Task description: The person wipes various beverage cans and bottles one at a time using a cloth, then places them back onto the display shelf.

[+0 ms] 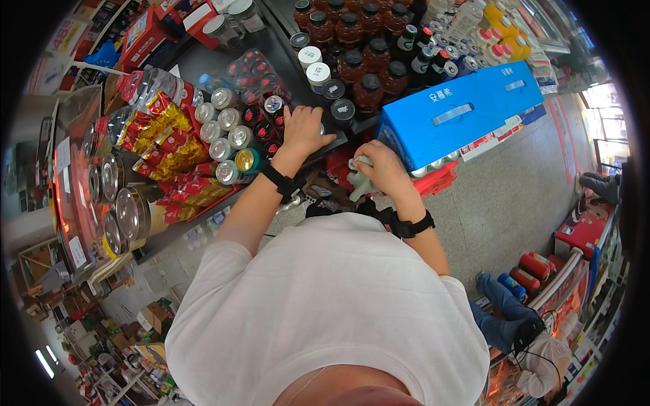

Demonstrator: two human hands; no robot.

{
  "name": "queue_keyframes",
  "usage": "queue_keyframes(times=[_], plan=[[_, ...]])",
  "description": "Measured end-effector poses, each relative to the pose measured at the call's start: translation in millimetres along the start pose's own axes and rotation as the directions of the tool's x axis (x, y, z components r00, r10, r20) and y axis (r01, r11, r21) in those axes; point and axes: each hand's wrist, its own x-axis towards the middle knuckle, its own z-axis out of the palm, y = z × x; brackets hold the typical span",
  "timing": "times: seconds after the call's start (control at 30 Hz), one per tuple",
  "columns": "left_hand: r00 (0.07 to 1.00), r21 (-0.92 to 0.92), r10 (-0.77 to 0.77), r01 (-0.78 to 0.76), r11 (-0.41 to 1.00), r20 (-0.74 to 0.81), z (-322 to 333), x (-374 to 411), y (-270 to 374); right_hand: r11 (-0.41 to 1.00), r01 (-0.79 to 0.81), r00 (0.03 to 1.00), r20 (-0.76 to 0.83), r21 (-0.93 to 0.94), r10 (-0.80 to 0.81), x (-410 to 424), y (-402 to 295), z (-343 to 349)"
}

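My left hand (300, 129) is over the right side of a group of drink cans on a dark shelf, its thumb stretched out to the right. Black cans with red marks (263, 130) stand beside its fingers, and silver-topped cans (240, 137) are further left. A can lid partly shows beneath this hand; whether it is gripped is hidden. In my right hand (384, 166) is a crumpled pale green cloth (359, 180), pinched between thumb and fingers. That hand is close to the near left corner of a blue carton (459, 114) with a carrying handle.
Dark-capped amber bottles (368, 91) crowd the shelf ahead. Red-and-gold snack packs (170, 139) and large round tins (133, 213) fill the left. Cans under the carton stand by red plastic (439, 180). A person in jeans (502, 304) is at the lower right, near fire-extinguisher-like cylinders (528, 276).
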Motion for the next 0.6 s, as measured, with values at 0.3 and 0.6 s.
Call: queue_keyframes(times=[0.3, 0.6], plan=[[0.947, -0.198, -0.114, 0.055, 0.979, -0.300, 19, 15, 37, 0.996, -0.010, 0.998, -0.060, 0.086, 0.015, -5, 5, 2], [0.923, -0.396, -0.124, -0.033, 0.918, -0.365, 19, 11, 35, 0.987, 0.138, 0.976, -0.181, 0.083, -0.122, -3, 7, 0]])
